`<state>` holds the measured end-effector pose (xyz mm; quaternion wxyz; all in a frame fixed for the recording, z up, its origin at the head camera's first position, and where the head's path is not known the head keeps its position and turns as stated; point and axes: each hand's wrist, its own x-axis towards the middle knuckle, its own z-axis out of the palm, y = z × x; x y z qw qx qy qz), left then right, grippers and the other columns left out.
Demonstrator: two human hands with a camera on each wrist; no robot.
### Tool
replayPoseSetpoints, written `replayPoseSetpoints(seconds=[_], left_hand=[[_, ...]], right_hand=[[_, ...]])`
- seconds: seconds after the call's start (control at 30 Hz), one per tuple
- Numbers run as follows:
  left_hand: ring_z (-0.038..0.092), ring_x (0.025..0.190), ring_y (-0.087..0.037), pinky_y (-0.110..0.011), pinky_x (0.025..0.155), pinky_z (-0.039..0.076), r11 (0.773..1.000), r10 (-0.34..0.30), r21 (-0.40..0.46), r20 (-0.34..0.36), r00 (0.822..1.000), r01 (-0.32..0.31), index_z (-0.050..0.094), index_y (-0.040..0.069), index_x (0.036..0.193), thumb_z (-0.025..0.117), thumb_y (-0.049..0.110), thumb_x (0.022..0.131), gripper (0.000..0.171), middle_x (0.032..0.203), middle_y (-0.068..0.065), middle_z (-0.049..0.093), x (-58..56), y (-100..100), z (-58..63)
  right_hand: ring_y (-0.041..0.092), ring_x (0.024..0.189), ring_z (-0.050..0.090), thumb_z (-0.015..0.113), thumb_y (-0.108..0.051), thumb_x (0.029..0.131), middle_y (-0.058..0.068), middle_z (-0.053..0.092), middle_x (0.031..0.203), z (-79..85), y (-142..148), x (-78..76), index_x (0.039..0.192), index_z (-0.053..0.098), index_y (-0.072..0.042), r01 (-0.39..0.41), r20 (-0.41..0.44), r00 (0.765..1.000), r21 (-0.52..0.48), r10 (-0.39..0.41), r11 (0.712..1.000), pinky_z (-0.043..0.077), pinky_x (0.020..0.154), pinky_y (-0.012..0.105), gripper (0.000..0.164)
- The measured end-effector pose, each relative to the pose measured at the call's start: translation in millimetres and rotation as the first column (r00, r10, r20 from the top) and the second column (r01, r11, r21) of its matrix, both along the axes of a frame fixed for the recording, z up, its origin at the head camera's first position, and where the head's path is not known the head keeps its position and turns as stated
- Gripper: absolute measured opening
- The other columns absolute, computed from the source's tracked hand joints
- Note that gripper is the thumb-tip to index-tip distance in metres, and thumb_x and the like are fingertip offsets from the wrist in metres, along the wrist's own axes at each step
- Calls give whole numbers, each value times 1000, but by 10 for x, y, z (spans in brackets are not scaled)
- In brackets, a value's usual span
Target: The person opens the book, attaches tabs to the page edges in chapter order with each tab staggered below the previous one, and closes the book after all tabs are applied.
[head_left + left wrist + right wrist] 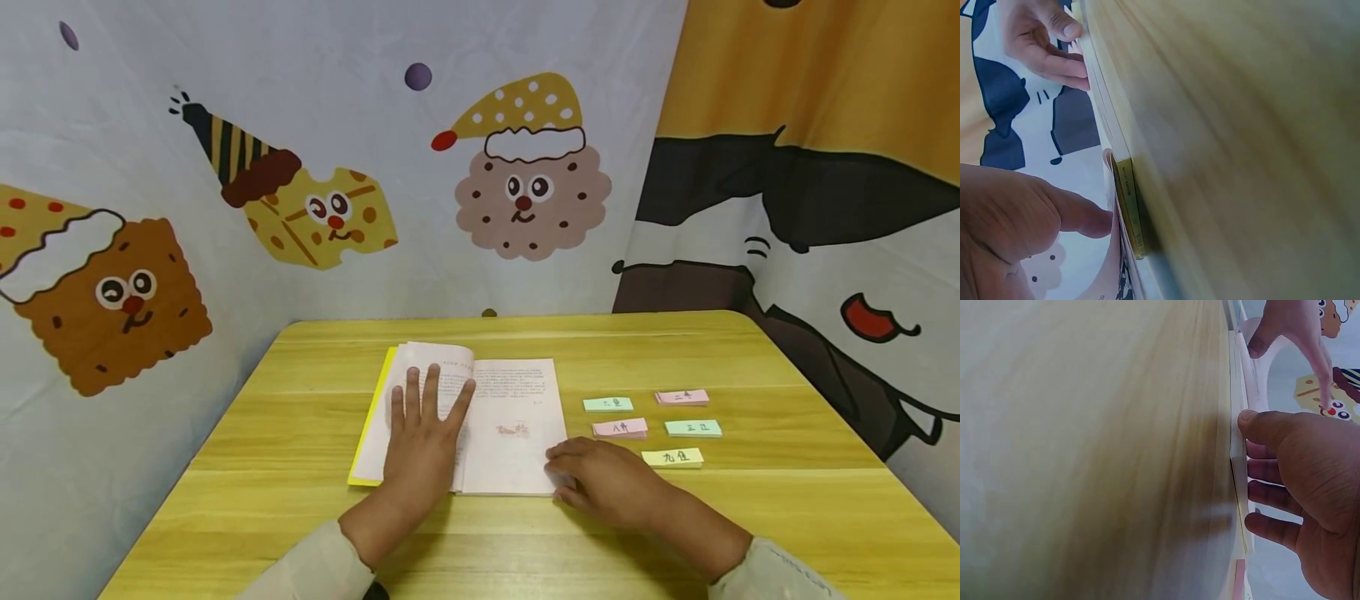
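An open book (491,437) is lying on the table (247,467)
The left hand (423,446) is spreading over the left page (377,442), the right hand (611,482) resting loosely at the lower right corner, neither gripping — even pressure near the fold (464,467) should flatten the curling page best — while fingers are hiding that corner and the print (510,379) is looking too small to read

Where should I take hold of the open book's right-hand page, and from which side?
I'd pinch the right-hand page by its lower outer corner, coming from the right. It lies nearly flat, its outer edge free, its inner one bound. The right hand touches it near there; the left hand rests on the left-hand page.
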<state>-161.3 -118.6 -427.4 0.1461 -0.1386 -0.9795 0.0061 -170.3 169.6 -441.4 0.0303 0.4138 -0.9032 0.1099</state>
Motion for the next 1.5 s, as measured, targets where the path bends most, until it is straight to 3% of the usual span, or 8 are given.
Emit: replayPoseSetpoints(seconds=[0.13, 0.3, 0.47, 0.63, 0.93, 1.03, 1.17, 1.5], left_hand=[[7, 153, -48, -59, 120, 14, 995, -88, -44, 27, 996, 89, 42, 25, 158, 73, -5, 89, 81, 165, -25, 19, 16, 15, -4], [29, 148, -43, -51, 115, 35, 978, -190, -78, 63, 980, 195, 54, 22, 150, 74, -3, 89, 69, 157, -21, 39, 48, 35, -9], [50, 136, -37, -42, 88, 57, 967, -242, -40, 145, 959, 250, 68, 17, 131, 71, 0, 92, 42, 145, -17, 53, 84, 46, 7], [59, 124, -32, -40, 67, 60, 972, -220, -30, 217, 951, 231, 71, 14, 118, 73, 1, 91, 30, 133, -13, 61, 105, 53, 38], [60, 119, -36, -47, 72, 59, 982, -191, 44, 252, 949, 186, 71, 13, 111, 76, 15, 90, 22, 127, -17, 62, 113, 71, 64], [59, 121, -38, -49, 79, 59, 984, -179, 58, 273, 945, 169, 71, 11, 112, 77, 35, 91, 32, 128, -18, 61, 109, 81, 61], [57, 123, -39, -49, 85, 57, 985, -173, 66, 310, 935, 160, 71, 12, 117, 79, 54, 84, 54, 126, -17, 60, 111, 91, 50], [56, 124, -41, -50, 84, 57, 982, -185, 88, 332, 925, 165, 70, 16, 122, 84, 56, 79, 61, 126, -18, 59, 94, 103, 30]], right_hand=[[22, 122, 62, 75, -28, 95, 2, 68, 129, -3, 3, -2, 115, 76, -15, 5, 9, 1000, 1, -5, 1000, 52, 98, 44, 24], [22, 121, 62, 76, -28, 94, 1, 68, 129, -17, 15, 5, 116, 76, -15, 4, -11, 1000, 0, -4, 1000, 53, 97, 44, 26], [22, 122, 62, 75, -28, 94, 2, 68, 129, -16, 16, 2, 118, 76, -14, 6, -7, 1000, 0, -6, 1000, 53, 97, 44, 28], [23, 122, 62, 75, -28, 95, 2, 67, 130, -17, 10, -3, 119, 76, -14, 8, 3, 1000, 3, -8, 1000, 52, 98, 44, 28], [22, 123, 61, 74, -32, 95, 1, 67, 130, -28, 11, -6, 120, 76, -15, 24, 18, 1000, 1, -24, 1000, 52, 98, 44, 31], [22, 123, 61, 75, -33, 94, 0, 67, 130, -28, 8, -5, 120, 76, -15, 30, 21, 999, 0, -30, 1000, 52, 98, 44, 31], [21, 123, 60, 75, -34, 94, 0, 67, 131, -25, 7, -6, 120, 76, -15, 37, 35, 999, 1, -37, 999, 51, 99, 43, 32], [21, 122, 61, 73, -29, 96, 0, 68, 129, -8, 7, -6, 118, 77, -14, 26, 35, 999, -21, -25, 999, 52, 98, 43, 27]])
